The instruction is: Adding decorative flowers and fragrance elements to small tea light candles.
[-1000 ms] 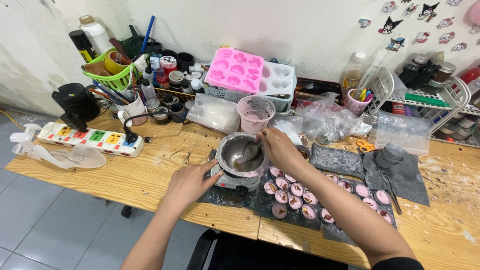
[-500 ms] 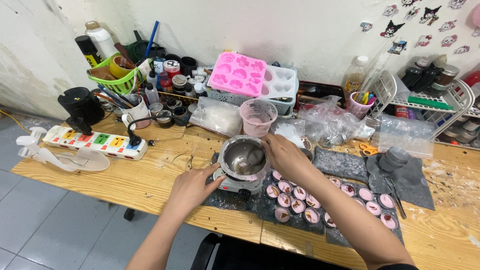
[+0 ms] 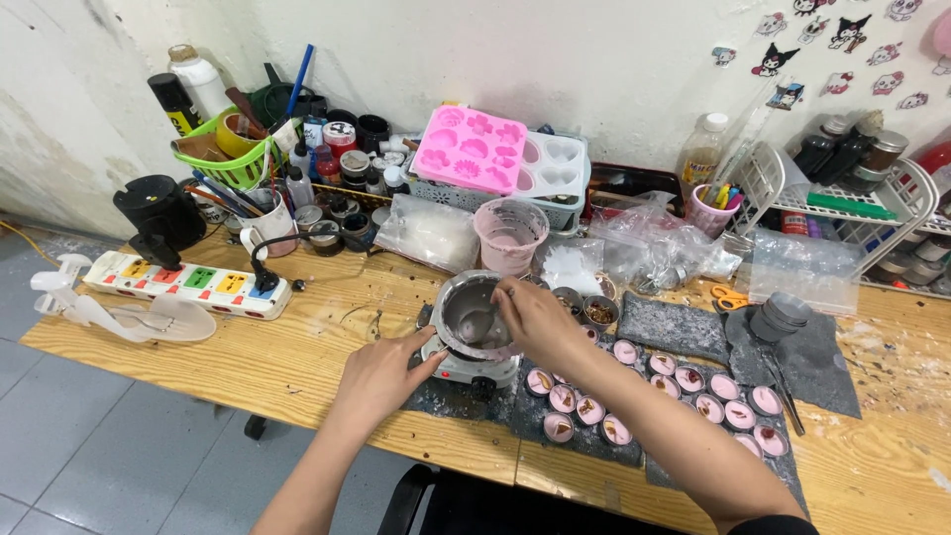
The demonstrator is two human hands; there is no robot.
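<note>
Right hand (image 3: 535, 319) pinched on spoon (image 3: 479, 325) inside metal pot (image 3: 474, 317), handle slanting up toward that hand; left hand (image 3: 381, 372) loose, fingertips against small hotplate (image 3: 472, 367) under the pot, just left of it.

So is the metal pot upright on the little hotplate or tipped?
Upright: the metal pot sits level on the small white hotplate, rim up, right hand over it.
</note>
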